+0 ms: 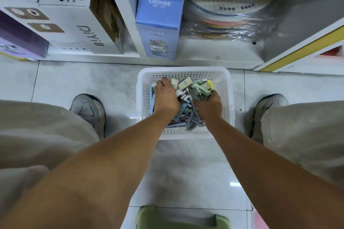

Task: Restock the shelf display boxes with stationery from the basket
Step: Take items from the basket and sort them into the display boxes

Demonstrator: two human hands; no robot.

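Observation:
A white perforated plastic basket (186, 71) stands on the tiled floor between my feet, below the bottom shelf. It holds a heap of stationery (188, 89): blue and purple pens, white-capped items, pale green packets. Both of my hands are down inside it. My left hand (165, 96) lies on the pile at the left with fingers curled into the items; what it holds is hidden. My right hand (209, 105) is at the right side, fingers curled round a bunch of dark pens and green packets (200, 93).
The bottom shelf ahead carries a blue CRUHRE box (160, 22), white DiYi cartons (74, 24) at the left and plastic-wrapped coloured goods (229, 15) at the right. My shoes (89, 109) flank the basket. A green stool (178, 219) sits at the lower edge.

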